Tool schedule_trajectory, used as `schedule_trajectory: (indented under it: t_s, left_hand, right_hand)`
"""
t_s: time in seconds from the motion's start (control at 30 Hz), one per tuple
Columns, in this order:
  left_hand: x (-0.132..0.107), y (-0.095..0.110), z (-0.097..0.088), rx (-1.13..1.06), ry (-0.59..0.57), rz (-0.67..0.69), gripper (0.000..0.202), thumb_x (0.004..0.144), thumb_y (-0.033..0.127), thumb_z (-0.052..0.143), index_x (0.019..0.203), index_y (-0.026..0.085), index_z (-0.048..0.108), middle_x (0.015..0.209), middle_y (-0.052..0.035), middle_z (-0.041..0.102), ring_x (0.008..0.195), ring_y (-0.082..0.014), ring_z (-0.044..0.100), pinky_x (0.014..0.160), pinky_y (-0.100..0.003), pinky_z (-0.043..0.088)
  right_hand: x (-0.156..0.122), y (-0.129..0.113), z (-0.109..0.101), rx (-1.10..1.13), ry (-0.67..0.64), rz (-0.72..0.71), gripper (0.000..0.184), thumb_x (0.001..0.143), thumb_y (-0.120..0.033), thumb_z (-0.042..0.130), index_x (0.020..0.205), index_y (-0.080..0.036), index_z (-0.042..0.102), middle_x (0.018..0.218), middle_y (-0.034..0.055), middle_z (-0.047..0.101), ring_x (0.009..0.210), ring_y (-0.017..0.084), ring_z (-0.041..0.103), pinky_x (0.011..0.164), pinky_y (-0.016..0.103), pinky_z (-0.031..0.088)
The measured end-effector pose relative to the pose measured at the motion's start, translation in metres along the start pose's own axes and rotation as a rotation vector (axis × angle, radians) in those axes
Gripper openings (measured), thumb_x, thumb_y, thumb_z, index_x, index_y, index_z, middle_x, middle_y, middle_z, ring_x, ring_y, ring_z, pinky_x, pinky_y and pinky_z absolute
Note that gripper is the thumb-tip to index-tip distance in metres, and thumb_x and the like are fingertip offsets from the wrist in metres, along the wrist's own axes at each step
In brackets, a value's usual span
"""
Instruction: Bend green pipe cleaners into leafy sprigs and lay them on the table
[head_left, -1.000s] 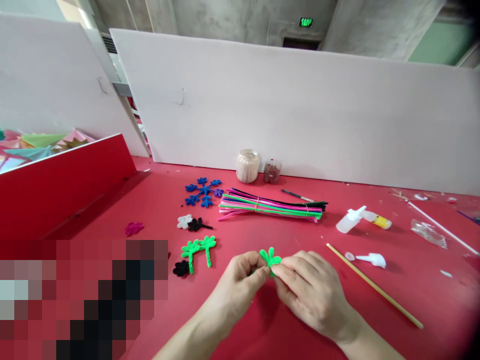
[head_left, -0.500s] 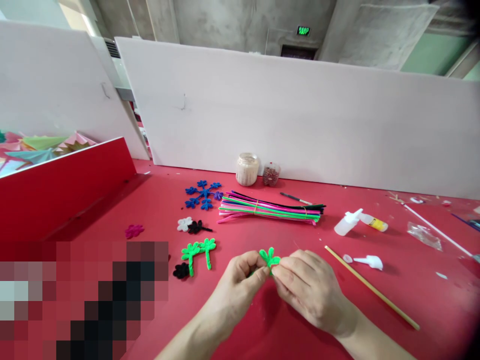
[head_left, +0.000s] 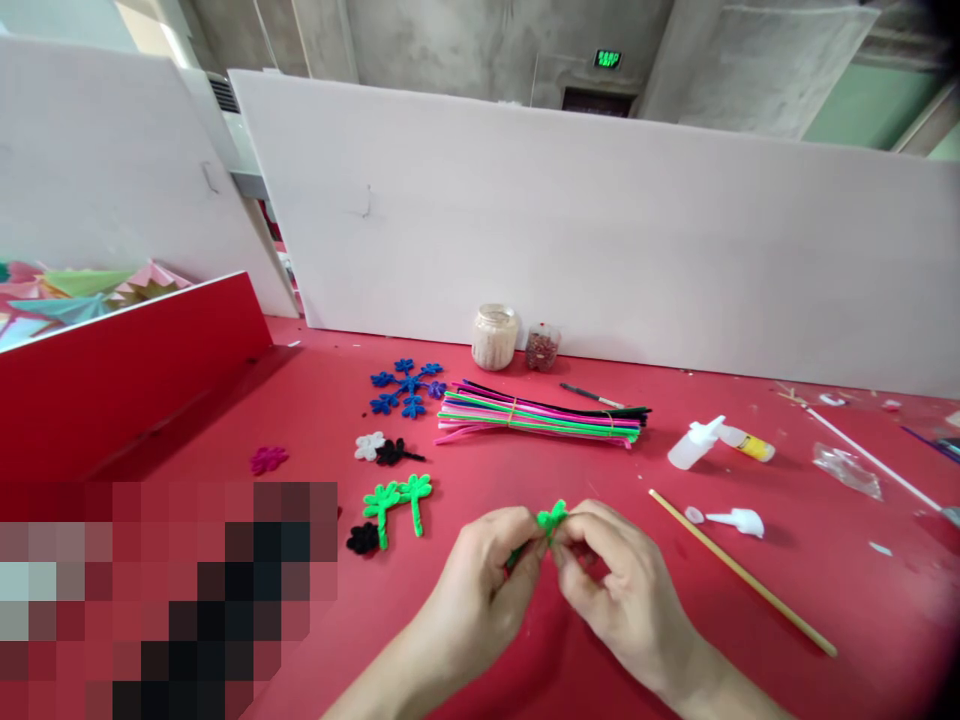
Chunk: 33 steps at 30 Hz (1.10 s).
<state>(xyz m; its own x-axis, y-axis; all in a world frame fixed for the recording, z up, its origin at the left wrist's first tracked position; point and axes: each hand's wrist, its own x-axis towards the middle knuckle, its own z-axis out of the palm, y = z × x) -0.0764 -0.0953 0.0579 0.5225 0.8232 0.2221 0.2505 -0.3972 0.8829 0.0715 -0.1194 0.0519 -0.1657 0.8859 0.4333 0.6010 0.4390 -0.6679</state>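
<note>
A bright green pipe-cleaner flower (head_left: pixel 553 519) is pinched between both my hands above the table. My left hand (head_left: pixel 491 565) grips it from the left with thumb and forefinger; my right hand (head_left: pixel 619 580) pinches it from the right. Fingers hide its lower part. Left of my hands lie two green pipe-cleaner flowers with stems (head_left: pixel 384 503), touching a black flower (head_left: pixel 364 539). Behind these are a white flower (head_left: pixel 369 446) and a black stemmed flower (head_left: pixel 391 452). A blue snowflake-like piece (head_left: pixel 409 385) and a bundle of coloured pipe cleaners (head_left: pixel 540 414) lie farther back.
On the right are a wooden stick (head_left: pixel 742 573), a white squeeze bottle (head_left: pixel 694 446), a yellow-labelled bottle (head_left: pixel 752 446) and a white nozzle cap (head_left: pixel 744 521). A glass jar (head_left: pixel 494 338) and a small cup (head_left: pixel 542 347) stand before the white partition (head_left: pixel 600 240). A magenta flower (head_left: pixel 268 460) lies left.
My right hand has turned, its fingers now pinching closer to the left fingertips. The green flower has tilted and looks more bunched up, with less of its petals showing.
</note>
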Motion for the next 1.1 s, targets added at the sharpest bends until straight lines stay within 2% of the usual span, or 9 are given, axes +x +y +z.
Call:
schedule_trajectory:
  t_s: [0.17, 0.27, 0.33, 0.47, 0.6, 0.67, 0.77, 0.97, 1.1]
  left_hand:
    - [-0.003, -0.003, 0.000, 0.191, -0.039, 0.195, 0.020, 0.077, 0.007, 0.035, 0.059, 0.017, 0.036, 0.058, 0.0018, 0.038, 0.057, -0.0109, 0.035, 0.055, -0.023, 0.028]
    - [-0.003, -0.005, 0.004, 0.141, -0.029, 0.131, 0.020, 0.078, 0.009, 0.035, 0.060, 0.017, 0.039, 0.059, 0.0014, 0.039, 0.057, -0.0109, 0.035, 0.055, -0.023, 0.028]
    - [-0.001, -0.006, 0.007, 0.012, 0.000, 0.012, 0.018, 0.080, 0.013, 0.035, 0.064, 0.016, 0.043, 0.060, 0.0013, 0.041, 0.057, -0.0107, 0.036, 0.054, -0.022, 0.029]
    - [0.002, -0.010, 0.011, -0.270, 0.068, -0.170, 0.017, 0.081, 0.023, 0.039, 0.067, 0.015, 0.045, 0.061, 0.0025, 0.040, 0.058, -0.0103, 0.035, 0.054, -0.021, 0.030]
    - [0.004, -0.010, 0.009, -0.375, 0.088, -0.251, 0.020, 0.078, 0.028, 0.045, 0.063, 0.015, 0.045, 0.058, 0.0043, 0.037, 0.056, -0.0092, 0.031, 0.052, -0.020, 0.028]
    - [0.004, -0.010, 0.008, -0.412, 0.073, -0.269, 0.021, 0.078, 0.029, 0.047, 0.063, 0.015, 0.045, 0.058, 0.0048, 0.037, 0.055, -0.0087, 0.029, 0.051, -0.020, 0.027]
    - [0.003, -0.010, 0.008, -0.451, 0.009, -0.270, 0.020, 0.078, 0.029, 0.046, 0.066, 0.014, 0.047, 0.059, 0.0042, 0.039, 0.056, -0.0089, 0.031, 0.052, -0.021, 0.028]
    - [0.002, -0.011, 0.009, -0.447, -0.053, -0.248, 0.017, 0.079, 0.024, 0.044, 0.069, 0.012, 0.049, 0.062, 0.0024, 0.042, 0.060, -0.0099, 0.035, 0.056, -0.022, 0.031]
    - [0.001, -0.008, 0.007, -0.404, -0.038, -0.198, 0.015, 0.079, 0.021, 0.043, 0.068, 0.012, 0.049, 0.062, 0.0018, 0.043, 0.061, -0.0105, 0.037, 0.057, -0.022, 0.032]
  right_hand:
    - [0.000, -0.001, -0.001, 0.848, -0.235, 0.673, 0.021, 0.076, -0.024, 0.048, 0.058, -0.018, 0.039, 0.053, -0.0060, 0.028, 0.048, 0.008, 0.022, 0.041, 0.019, 0.019]
    - [0.005, 0.004, -0.003, 1.012, -0.328, 0.814, 0.020, 0.072, -0.021, 0.051, 0.057, -0.017, 0.039, 0.052, -0.0068, 0.026, 0.047, 0.007, 0.018, 0.041, 0.019, 0.013]
    - [0.009, 0.005, -0.004, 0.878, -0.295, 0.743, 0.016, 0.073, -0.022, 0.051, 0.059, -0.016, 0.044, 0.052, -0.0066, 0.029, 0.047, 0.007, 0.021, 0.042, 0.019, 0.017]
    - [0.010, 0.000, -0.009, 0.469, -0.215, 0.456, 0.015, 0.079, -0.023, 0.046, 0.068, -0.015, 0.052, 0.059, -0.0033, 0.042, 0.053, 0.009, 0.037, 0.049, 0.021, 0.032]
    - [-0.001, 0.003, -0.013, 0.126, -0.071, 0.135, 0.008, 0.079, -0.018, 0.046, 0.083, -0.018, 0.053, 0.075, 0.0010, 0.052, 0.061, 0.012, 0.048, 0.056, 0.023, 0.041]
    - [-0.006, 0.008, -0.013, -0.043, -0.006, -0.046, 0.014, 0.077, -0.015, 0.050, 0.090, -0.018, 0.053, 0.078, 0.0024, 0.054, 0.064, 0.013, 0.051, 0.060, 0.024, 0.043]
    - [-0.008, 0.013, -0.011, -0.274, 0.003, -0.243, 0.017, 0.076, -0.014, 0.051, 0.092, -0.019, 0.055, 0.078, 0.0038, 0.057, 0.070, 0.015, 0.054, 0.065, 0.027, 0.044]
    - [-0.002, 0.012, -0.014, -0.511, -0.031, -0.455, 0.011, 0.077, -0.011, 0.050, 0.082, -0.017, 0.058, 0.068, 0.0028, 0.058, 0.062, 0.016, 0.052, 0.060, 0.029, 0.042]
    - [-0.001, 0.009, -0.013, -0.486, -0.057, -0.441, 0.011, 0.078, -0.010, 0.046, 0.077, -0.016, 0.056, 0.066, 0.0034, 0.056, 0.062, 0.016, 0.051, 0.059, 0.029, 0.041]
